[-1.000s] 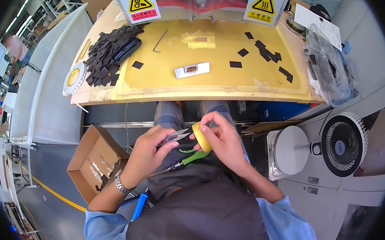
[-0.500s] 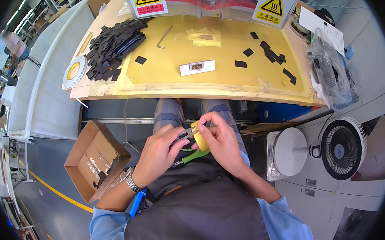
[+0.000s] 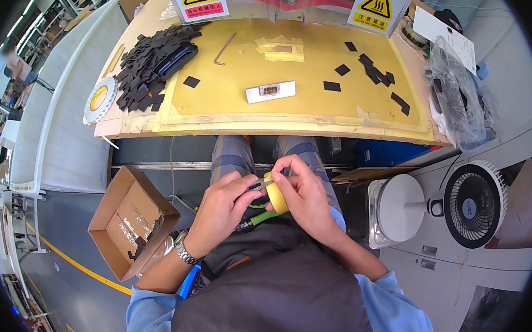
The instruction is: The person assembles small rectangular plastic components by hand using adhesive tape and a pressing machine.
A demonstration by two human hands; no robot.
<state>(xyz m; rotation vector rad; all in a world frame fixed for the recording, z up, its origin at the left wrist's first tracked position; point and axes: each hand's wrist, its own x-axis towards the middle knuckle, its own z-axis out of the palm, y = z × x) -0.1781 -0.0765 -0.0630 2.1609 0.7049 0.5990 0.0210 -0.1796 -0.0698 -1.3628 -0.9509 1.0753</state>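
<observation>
Over my lap, my right hand (image 3: 304,196) is closed around a roll of yellow tape (image 3: 276,196). Its thumb and forefinger pinch at the roll's upper edge. My left hand (image 3: 225,201), with a metal watch on the wrist, pinches a small dark piece with a greyish, metallic-looking end (image 3: 260,184). That end points toward the tape roll and meets or nearly meets it; its exact kind is hidden by the fingers. Below both hands, a tool with a green handle (image 3: 265,217) lies on my lap.
Ahead is a workbench with a yellow mat (image 3: 221,104), a heap of black rectangular pieces (image 3: 140,71), a hex key (image 3: 224,49) and a small white block (image 3: 271,92). A cardboard box (image 3: 128,218) stands at left, a fan (image 3: 470,205) at right. A white tape roll (image 3: 101,100) lies at the bench's left edge.
The view has shifted slightly. My left fingers have drawn in a little around the small dark piece, so less of it shows. The tape roll stays in my right hand.
</observation>
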